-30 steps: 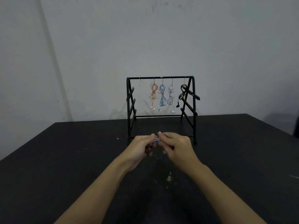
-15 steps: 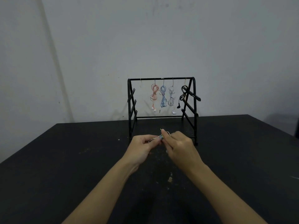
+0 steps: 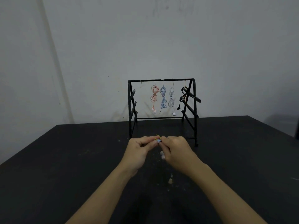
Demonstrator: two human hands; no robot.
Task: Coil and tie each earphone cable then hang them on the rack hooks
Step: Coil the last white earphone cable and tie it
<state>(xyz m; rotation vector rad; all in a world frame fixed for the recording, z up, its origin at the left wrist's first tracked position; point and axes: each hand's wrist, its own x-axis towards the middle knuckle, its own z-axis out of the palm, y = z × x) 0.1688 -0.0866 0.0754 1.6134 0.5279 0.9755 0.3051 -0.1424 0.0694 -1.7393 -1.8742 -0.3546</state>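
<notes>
Your L hand [image 3: 140,147] and R hand [image 3: 175,148] meet just in front of the rack [image 3: 162,109], fingers curled, both pinching a small blue cable bundle [image 3: 158,141] between the fingertips; yellow twist tie [image 3: 158,136] ends stick up at 12 o'clock from it. White earbuds [image 3: 162,155] dangle below R hand, toward 6 o'clock. Bundle's long axis too hidden to tell.

Key relation: free hook [image 3: 141,81] lies at 11 o'clock from the bundle, up and away, at the top bar's L end; L hand is nearer, judged.

Count: 5 hooks; 4 hung sets: pink [image 3: 154,96], blue [image 3: 163,98], white [image 3: 171,98], black [image 3: 183,97]; 1 set in hand. Black tabletop [image 3: 64,167] carries the rack.

Step, judged: tie not yet finished; hang after.
</notes>
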